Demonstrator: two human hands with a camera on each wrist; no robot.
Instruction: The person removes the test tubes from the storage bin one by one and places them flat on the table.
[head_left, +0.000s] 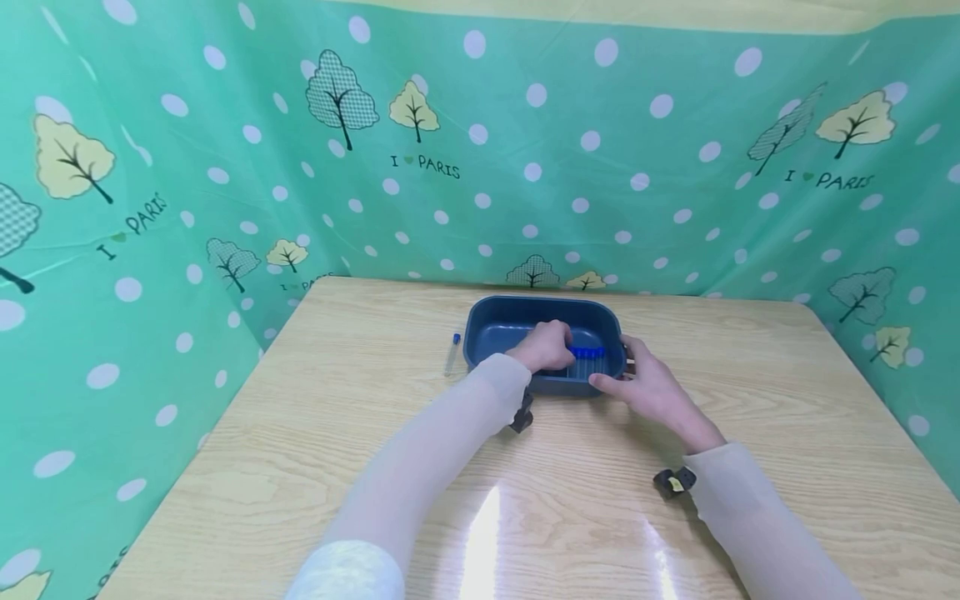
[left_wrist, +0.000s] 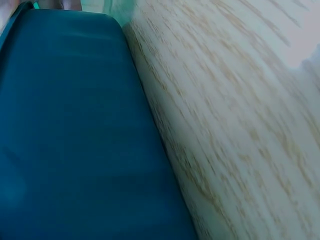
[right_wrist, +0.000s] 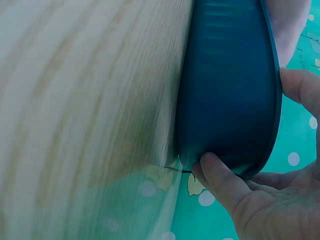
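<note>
A dark blue plastic basin (head_left: pixel 495 306) stands on the table, its long outer wall (left_wrist: pixel 85 120) filling much of the left wrist view. Inside its right part lies a row of several pens with blue caps (head_left: pixel 588 353) and clear barrels. My left hand (head_left: pixel 549 345) reaches over the near rim into the basin, fingers bent down beside the caps; its fingertips are hidden, and I cannot tell whether they hold a pen. My right hand (head_left: pixel 651 385) holds the basin's right end, thumb at the rim and fingers (right_wrist: pixel 222 180) against the outer end wall (right_wrist: pixel 227 100).
One more blue-capped pen (head_left: pixel 452 355) lies on the wooden table (head_left: pixel 360 358), just left of the basin. A green dotted cloth (head_left: pixel 525 167) hangs behind the table and along its sides. Small black devices (head_left: pixel 673 482) sit at both wrists.
</note>
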